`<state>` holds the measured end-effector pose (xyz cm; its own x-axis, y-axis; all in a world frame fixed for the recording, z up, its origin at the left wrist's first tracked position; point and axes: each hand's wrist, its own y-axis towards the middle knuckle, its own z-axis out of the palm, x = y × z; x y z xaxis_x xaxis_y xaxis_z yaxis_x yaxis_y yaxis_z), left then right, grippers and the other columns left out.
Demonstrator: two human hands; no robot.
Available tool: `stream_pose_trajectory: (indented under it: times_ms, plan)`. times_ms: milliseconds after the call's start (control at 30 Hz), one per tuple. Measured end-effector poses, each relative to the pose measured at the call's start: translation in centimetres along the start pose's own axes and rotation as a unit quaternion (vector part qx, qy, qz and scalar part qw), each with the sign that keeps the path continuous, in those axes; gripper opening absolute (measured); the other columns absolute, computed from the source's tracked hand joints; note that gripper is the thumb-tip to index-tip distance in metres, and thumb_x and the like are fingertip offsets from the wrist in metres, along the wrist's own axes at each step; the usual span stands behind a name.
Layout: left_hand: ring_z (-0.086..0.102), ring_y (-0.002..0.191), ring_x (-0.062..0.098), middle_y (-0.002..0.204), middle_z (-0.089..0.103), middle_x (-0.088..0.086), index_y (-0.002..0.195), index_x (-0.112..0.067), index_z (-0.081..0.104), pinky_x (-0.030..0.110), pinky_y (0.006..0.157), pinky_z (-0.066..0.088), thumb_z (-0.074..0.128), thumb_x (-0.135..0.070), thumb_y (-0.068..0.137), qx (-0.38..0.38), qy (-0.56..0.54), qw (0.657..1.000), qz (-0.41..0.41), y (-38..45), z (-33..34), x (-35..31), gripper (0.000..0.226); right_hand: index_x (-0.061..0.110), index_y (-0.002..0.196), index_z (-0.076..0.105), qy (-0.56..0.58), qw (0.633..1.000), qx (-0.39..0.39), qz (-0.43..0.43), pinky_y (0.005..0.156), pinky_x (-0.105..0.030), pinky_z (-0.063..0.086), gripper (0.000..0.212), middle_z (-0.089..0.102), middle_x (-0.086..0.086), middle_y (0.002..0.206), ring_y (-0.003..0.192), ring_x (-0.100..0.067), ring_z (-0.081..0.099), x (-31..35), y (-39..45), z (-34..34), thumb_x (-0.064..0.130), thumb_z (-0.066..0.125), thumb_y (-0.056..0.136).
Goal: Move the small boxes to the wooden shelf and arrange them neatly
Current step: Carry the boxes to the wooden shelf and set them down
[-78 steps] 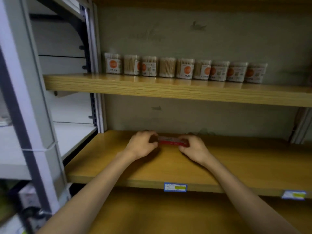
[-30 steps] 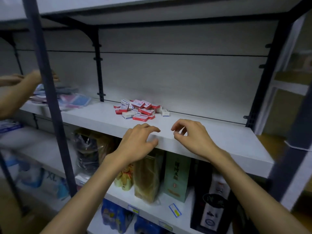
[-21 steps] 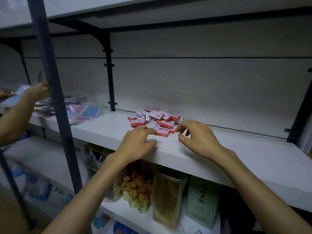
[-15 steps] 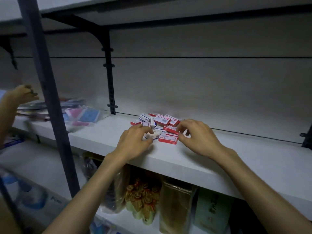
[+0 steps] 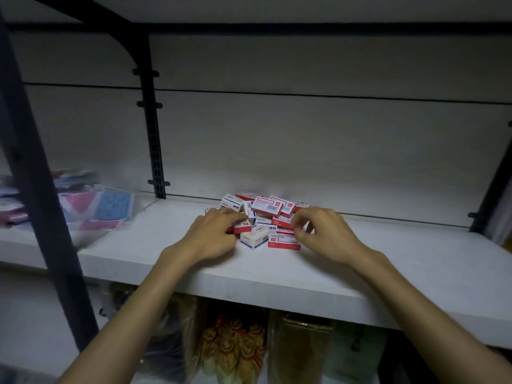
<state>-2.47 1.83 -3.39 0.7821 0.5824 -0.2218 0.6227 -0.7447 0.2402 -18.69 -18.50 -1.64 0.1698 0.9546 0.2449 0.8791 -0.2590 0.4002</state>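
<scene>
A loose pile of small boxes (image 5: 267,210), red-and-white and blue-and-white, lies at the back middle of a white shelf (image 5: 360,273). My left hand (image 5: 213,235) is at the pile's left edge, its fingers curled round a small red box (image 5: 243,225). At the pile's right edge, my right hand (image 5: 321,232) pinches the end of another red box (image 5: 281,223) between thumb and curled fingers. A blue-and-white box (image 5: 253,239) and a flat red box (image 5: 284,241) lie in front, between my hands. The wooden shelf is out of view.
Clear plastic packets with pink and blue contents (image 5: 105,209) lie on the shelf to the left. A thick black post (image 5: 36,173) stands at the near left, and a slotted black upright (image 5: 155,134) runs up the back wall. Bagged goods (image 5: 235,342) fill the shelf below.
I have turned from the wooden shelf to the white shelf. Both hands reached forward to the pile and closed on boxes. Another person's hand at the left has left the view.
</scene>
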Motion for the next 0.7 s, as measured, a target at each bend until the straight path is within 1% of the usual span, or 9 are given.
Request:
stream_pose_trajectory:
  times_ms: [133,233,300,367,400,500,567,600,700]
  plan:
    - [0.039,0.13,0.021,0.145,0.043,-0.002,0.144,-0.036,0.044,0.043,0.105,0.039,0.061,-0.038,0.087,-0.013,0.015,1.0,0.017,0.0,-0.5,1.3,0.059,0.026,0.095,0.073,0.024,0.999,-0.005,0.023,0.077,-0.03,0.051,0.016,0.071,0.012,0.094,0.081,-0.011,0.061,1.9,0.9,0.6,0.02,0.062,0.084]
    - [0.034,0.131,0.023,0.145,0.039,0.001,0.15,-0.037,0.036,0.044,0.106,0.037,0.059,-0.046,0.091,0.012,0.048,0.998,0.033,0.3,-0.9,1.8,0.064,0.025,0.093,0.072,0.039,0.999,0.002,0.033,0.079,-0.031,0.053,0.013,0.073,0.011,0.089,0.08,-0.01,0.063,3.4,1.6,1.5,0.02,0.063,0.084]
    - [0.031,0.134,0.023,0.146,0.038,0.001,0.149,-0.037,0.036,0.044,0.108,0.036,0.058,-0.049,0.093,0.029,0.045,0.998,0.043,0.6,-1.0,2.1,0.062,0.025,0.092,0.071,0.032,0.999,0.004,0.037,0.079,-0.034,0.055,0.012,0.073,0.01,0.087,0.081,-0.012,0.065,4.1,2.1,2.3,0.025,0.064,0.084]
    - [0.035,0.133,0.021,0.144,0.044,-0.001,0.141,-0.032,0.045,0.042,0.106,0.039,0.06,-0.045,0.093,0.034,0.025,0.997,0.061,1.0,-1.3,2.2,0.052,0.023,0.094,0.07,0.028,0.998,0.004,0.051,0.079,-0.037,0.055,0.015,0.072,0.008,0.086,0.083,-0.015,0.065,4.6,2.5,3.0,0.032,0.064,0.083]
    - [0.041,0.129,0.021,0.139,0.049,-0.002,0.135,-0.029,0.049,0.041,0.102,0.041,0.062,-0.043,0.093,0.04,0.016,0.997,0.071,1.1,-1.5,2.1,0.046,0.023,0.095,0.068,0.032,0.998,0.003,0.057,0.079,-0.037,0.055,0.017,0.071,0.008,0.085,0.083,-0.015,0.064,4.8,2.5,3.4,0.035,0.064,0.084]
    - [0.052,0.112,0.021,0.122,0.057,-0.002,0.121,-0.023,0.051,0.037,0.092,0.045,0.066,-0.039,0.091,0.054,0.009,0.995,0.08,1.2,-2.0,1.8,0.037,0.022,0.097,0.062,0.057,0.996,-0.009,0.062,0.078,-0.04,0.054,0.025,0.068,0.006,0.086,0.084,-0.018,0.062,5.1,2.5,4.5,0.042,0.06,0.084]
    - [0.052,0.109,0.021,0.117,0.057,-0.004,0.114,-0.025,0.051,0.035,0.086,0.044,0.07,-0.041,0.087,0.038,0.006,0.996,0.086,1.2,-2.0,1.9,0.037,0.022,0.097,0.061,0.052,0.997,-0.017,0.06,0.077,-0.04,0.053,0.031,0.065,0.004,0.091,0.087,-0.018,0.058,5.2,2.2,5.2,0.05,0.057,0.084]
    - [0.051,0.111,0.02,0.117,0.056,-0.004,0.114,-0.026,0.051,0.035,0.086,0.044,0.072,-0.044,0.085,0.026,0.006,0.995,0.093,1.3,-1.9,2.0,0.039,0.022,0.098,0.062,0.043,0.997,-0.017,0.061,0.076,-0.039,0.052,0.035,0.064,0.005,0.092,0.089,-0.017,0.057,5.2,2.1,5.5,0.053,0.055,0.084]
    - [0.045,0.118,0.02,0.121,0.052,-0.004,0.128,-0.033,0.055,0.035,0.091,0.042,0.075,-0.052,0.081,0.014,0.017,0.993,0.112,1.2,-2.0,2.5,0.055,0.022,0.101,0.066,0.027,0.998,-0.013,0.052,0.075,-0.037,0.048,0.04,0.06,0.01,0.09,0.092,-0.015,0.052,5.3,1.9,6.1,0.058,0.054,0.087]
